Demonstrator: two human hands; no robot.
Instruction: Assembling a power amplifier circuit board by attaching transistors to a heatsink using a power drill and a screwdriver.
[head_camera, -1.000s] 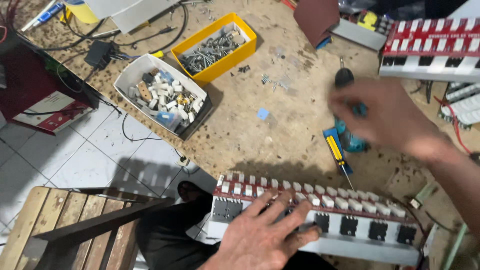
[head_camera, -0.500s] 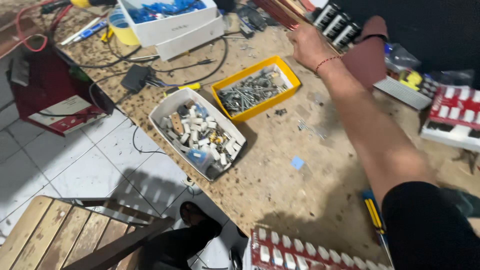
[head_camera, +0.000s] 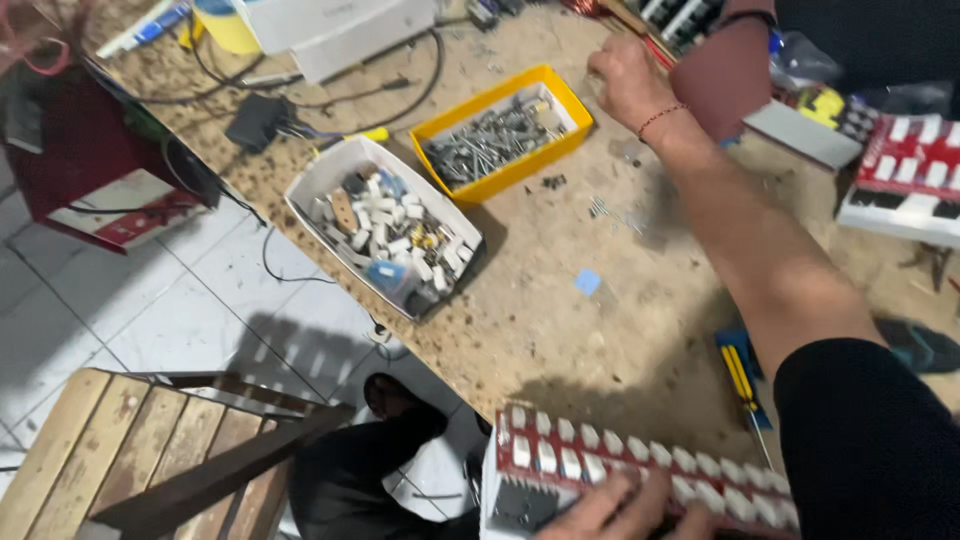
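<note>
Two hands are at work, well apart. Our right hand (head_camera: 630, 80) is stretched out to twelve o'clock, just beside the far corner of the yellow tray (head_camera: 505, 130) of screws; its fingers are curled down toward the table (head_camera: 560, 330), and we cannot tell whether they pinch anything. Our left hand (head_camera: 625, 510) lies at six o'clock, fingers spread flat on the red-and-white board (head_camera: 640, 470), pressing rather than gripping it.

That board sits at the table's near edge, and part of it seems to hang past the edge above the floor. We judge this the main risk: with our weight leaning into the long reach, the left hand could shift and the board could tip off.

Our forearm crosses above loose screws (head_camera: 600, 208) scattered at one o'clock of the white box (head_camera: 385, 225); a sleeve dragged back low could sweep them away. A screwdriver (head_camera: 745, 385) lies just under the right elbow, at four o'clock of the blue scrap (head_camera: 588, 282), and could be knocked too.
</note>
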